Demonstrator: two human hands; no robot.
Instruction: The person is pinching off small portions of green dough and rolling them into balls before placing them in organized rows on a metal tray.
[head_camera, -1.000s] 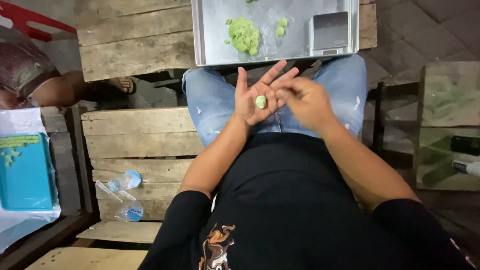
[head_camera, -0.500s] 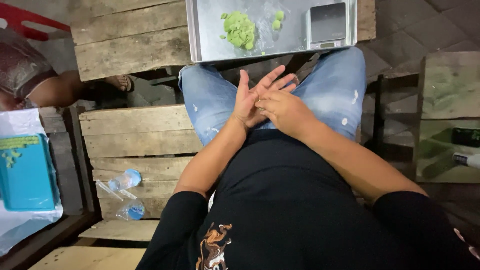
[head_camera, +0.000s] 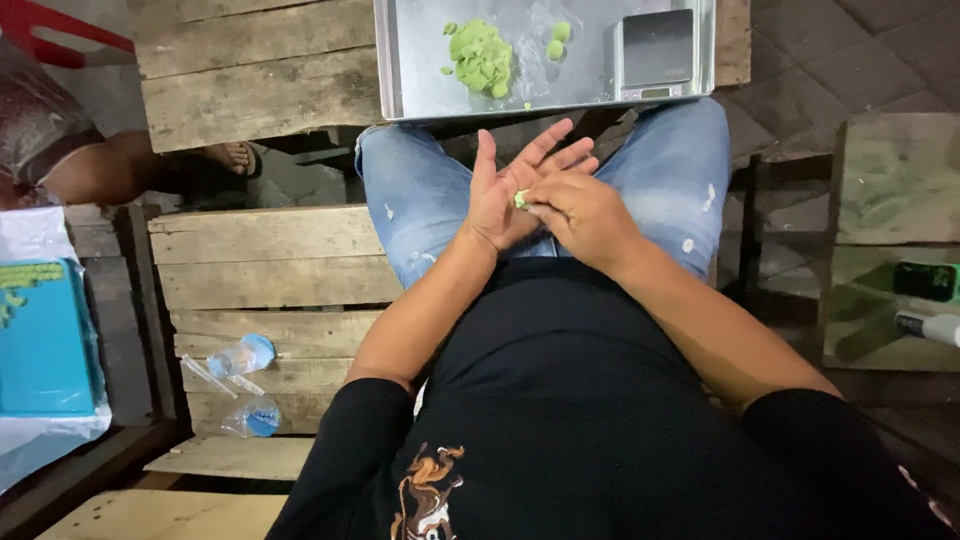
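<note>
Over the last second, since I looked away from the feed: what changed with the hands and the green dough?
The right hand slid over the open left palm, covering the small green dough piece; a second ago the piece lay exposed, now only a sliver shows. The left hand stayed flat, fingers spread. The metal tray, its green dough pile, the scale and the plastic cups stayed as they were.

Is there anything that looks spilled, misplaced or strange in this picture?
Mostly no. Small green crumbs lie scattered on the shiny metal tray, apart from the green dough pile. Two clear plastic cups with blue lids lie tipped over on the wooden slats. The small grey scale sits straight.
</note>
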